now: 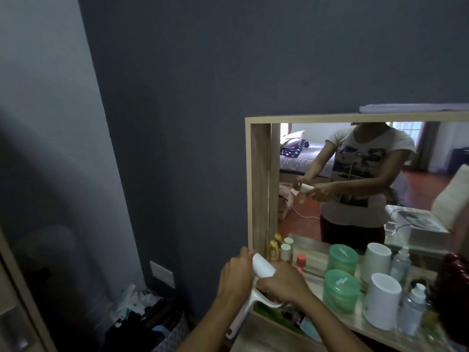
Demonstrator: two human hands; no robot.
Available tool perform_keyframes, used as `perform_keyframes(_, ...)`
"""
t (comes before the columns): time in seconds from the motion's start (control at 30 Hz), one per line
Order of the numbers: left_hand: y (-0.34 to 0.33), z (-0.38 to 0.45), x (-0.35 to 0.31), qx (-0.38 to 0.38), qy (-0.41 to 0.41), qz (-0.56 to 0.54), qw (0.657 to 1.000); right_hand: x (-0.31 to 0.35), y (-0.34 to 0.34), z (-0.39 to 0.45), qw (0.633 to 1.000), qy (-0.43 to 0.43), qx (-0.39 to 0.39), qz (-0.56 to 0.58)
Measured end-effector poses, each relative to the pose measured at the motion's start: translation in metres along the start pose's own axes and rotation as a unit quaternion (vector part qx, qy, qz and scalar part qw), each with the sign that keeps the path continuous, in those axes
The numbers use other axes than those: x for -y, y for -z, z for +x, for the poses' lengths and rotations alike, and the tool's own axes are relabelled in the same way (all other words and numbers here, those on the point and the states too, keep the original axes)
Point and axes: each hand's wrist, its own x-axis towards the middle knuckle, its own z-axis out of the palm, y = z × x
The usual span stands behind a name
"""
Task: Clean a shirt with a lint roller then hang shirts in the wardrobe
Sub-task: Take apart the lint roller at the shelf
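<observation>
A white lint roller [262, 269] is held up in front of the dresser's left edge, its roll pointing up and left and its white handle running down. My right hand [281, 285] grips the roller just below the roll. My left hand [236, 274] pinches the top end of the roll with its fingertips. The mirror [355, 179] reflects both hands on the roller. No shirt is in view apart from the one worn in the reflection.
The dresser top [375, 334] carries two green tubs [341, 288], a white jar [384, 301], small bottles [278, 250] and a clear bottle [413, 308]. A laundry basket [154, 329] with clothes stands on the floor at lower left. A wooden panel [17, 295] rises at far left.
</observation>
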Motion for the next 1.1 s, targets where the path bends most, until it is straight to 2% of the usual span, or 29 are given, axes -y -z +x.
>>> perform_keyframes(0.17, -0.003, 0.002, -0.001, 0.004, -0.008, -0.067, 0.998, -0.005, 0.006, -0.007, 0.999, 0.001, -0.012, 0.047)
perform_keyframes(0.27, -0.003, 0.003, -0.005, 0.023, 0.005, -0.178, 0.984, -0.006, 0.012, -0.014, 0.998, 0.017, -0.031, 0.056)
perform_keyframes(0.37, -0.003, 0.005, -0.010, 0.026, 0.004, -0.264, 0.964, -0.006, 0.012, -0.021, 0.996, 0.040, -0.070, 0.038)
perform_keyframes(0.5, -0.005, 0.013, -0.011, 0.032, 0.012, -0.313, 0.949, -0.004, 0.008, -0.027, 0.990, 0.048, -0.135, -0.015)
perform_keyframes(0.57, -0.005, 0.017, -0.011, 0.044, 0.032, -0.341, 0.939, -0.002, 0.009, -0.029, 0.984, 0.067, -0.154, -0.067)
perform_keyframes(0.67, -0.004, 0.024, -0.009, 0.062, 0.081, -0.413, 0.905, 0.005, 0.013, -0.029, 0.972, 0.094, -0.173, -0.131)
perform_keyframes(0.8, -0.005, 0.034, -0.011, 0.065, 0.139, -0.447, 0.881, 0.010, 0.013, -0.024, 0.970, 0.085, -0.193, -0.120)
perform_keyframes(0.87, -0.006, 0.037, -0.012, 0.070, 0.162, -0.452, 0.874, 0.006, 0.012, -0.019, 0.980, 0.070, -0.172, -0.069)
perform_keyframes(0.97, -0.014, 0.041, -0.005, 0.093, 0.195, -0.451, 0.866, -0.002, 0.012, -0.012, 0.996, 0.050, -0.063, 0.034)
perform_keyframes(1.03, -0.022, 0.041, -0.001, 0.098, 0.213, -0.469, 0.852, -0.007, 0.014, -0.009, 0.997, 0.051, -0.025, 0.044)
perform_keyframes(1.1, -0.024, 0.041, -0.004, 0.086, 0.228, -0.493, 0.835, -0.010, 0.016, -0.007, 0.997, 0.059, -0.020, 0.043)
